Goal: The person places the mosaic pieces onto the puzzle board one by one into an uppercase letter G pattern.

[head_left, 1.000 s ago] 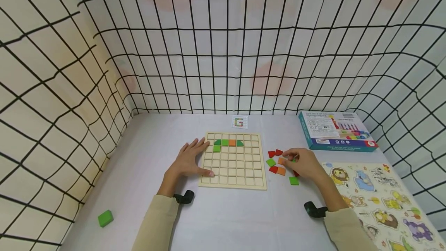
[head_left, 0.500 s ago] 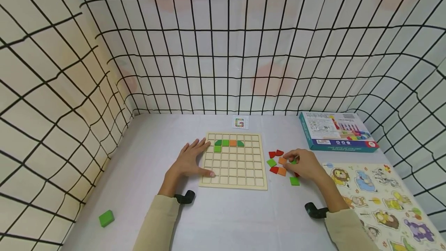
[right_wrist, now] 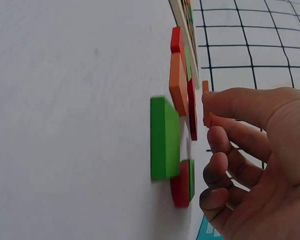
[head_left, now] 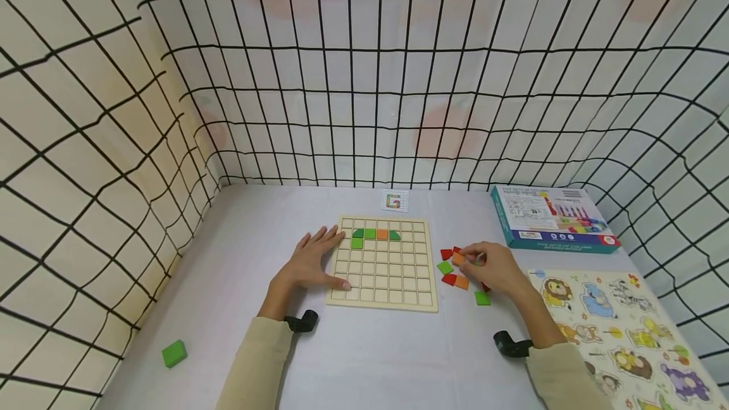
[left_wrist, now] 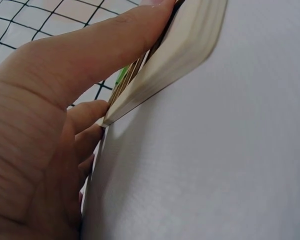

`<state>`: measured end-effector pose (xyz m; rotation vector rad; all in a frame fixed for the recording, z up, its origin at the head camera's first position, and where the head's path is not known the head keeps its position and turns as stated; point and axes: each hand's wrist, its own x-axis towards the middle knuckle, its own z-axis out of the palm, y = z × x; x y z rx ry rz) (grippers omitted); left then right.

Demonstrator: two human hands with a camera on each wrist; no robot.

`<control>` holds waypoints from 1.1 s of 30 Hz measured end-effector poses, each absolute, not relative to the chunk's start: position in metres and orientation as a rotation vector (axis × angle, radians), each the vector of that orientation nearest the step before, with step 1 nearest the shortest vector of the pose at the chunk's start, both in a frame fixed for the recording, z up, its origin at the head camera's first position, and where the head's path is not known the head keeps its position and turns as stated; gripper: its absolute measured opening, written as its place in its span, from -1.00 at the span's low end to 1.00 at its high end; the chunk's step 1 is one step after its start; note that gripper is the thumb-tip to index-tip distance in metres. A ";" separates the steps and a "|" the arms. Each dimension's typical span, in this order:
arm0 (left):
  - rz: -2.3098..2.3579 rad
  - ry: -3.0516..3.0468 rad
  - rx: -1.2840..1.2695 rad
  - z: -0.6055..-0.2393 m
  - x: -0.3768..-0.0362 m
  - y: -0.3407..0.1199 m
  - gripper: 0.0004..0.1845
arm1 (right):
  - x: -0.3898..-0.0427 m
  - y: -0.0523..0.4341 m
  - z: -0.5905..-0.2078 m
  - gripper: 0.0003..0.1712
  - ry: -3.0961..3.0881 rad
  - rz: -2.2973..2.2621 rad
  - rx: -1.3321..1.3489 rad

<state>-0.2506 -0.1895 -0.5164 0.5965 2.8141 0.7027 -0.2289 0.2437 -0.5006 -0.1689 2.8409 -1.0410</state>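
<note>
A wooden grid board [head_left: 393, 277] lies on the white table, with several green tiles and one orange tile [head_left: 382, 234] in its top rows. My left hand [head_left: 326, 259] lies flat at the board's left edge, thumb on the near corner; the left wrist view shows that thumb [left_wrist: 105, 45] along the board's rim [left_wrist: 185, 45]. To the right of the board, my right hand [head_left: 464, 259] pinches a small orange tile [head_left: 458, 258] between thumb and forefinger. In the right wrist view this tile [right_wrist: 205, 102] is held off the table above the loose tiles.
Loose red, green and orange tiles [head_left: 455, 280] lie between board and right hand. A pattern card [head_left: 395, 201] sits behind the board, a blue box [head_left: 552, 217] at back right, an animal puzzle [head_left: 615, 328] at right, and a green block [head_left: 173, 354] at near left. Mesh walls enclose the table.
My right hand's fingers have closed on an orange tile from the pile and raised it slightly. The left hand has stayed on the board.
</note>
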 end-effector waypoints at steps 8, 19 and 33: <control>0.690 2.830 0.596 -0.519 -0.252 -0.191 0.34 | -0.233 0.215 -0.494 -0.64 2.824 -1.122 -0.205; 0.691 2.827 0.584 -0.518 -0.251 -0.190 0.34 | -0.238 0.166 -0.483 -0.70 2.805 -1.191 -0.316; 0.688 2.827 0.587 -0.518 -0.252 -0.189 0.35 | -0.246 0.113 -0.484 -0.74 2.747 -1.251 -0.541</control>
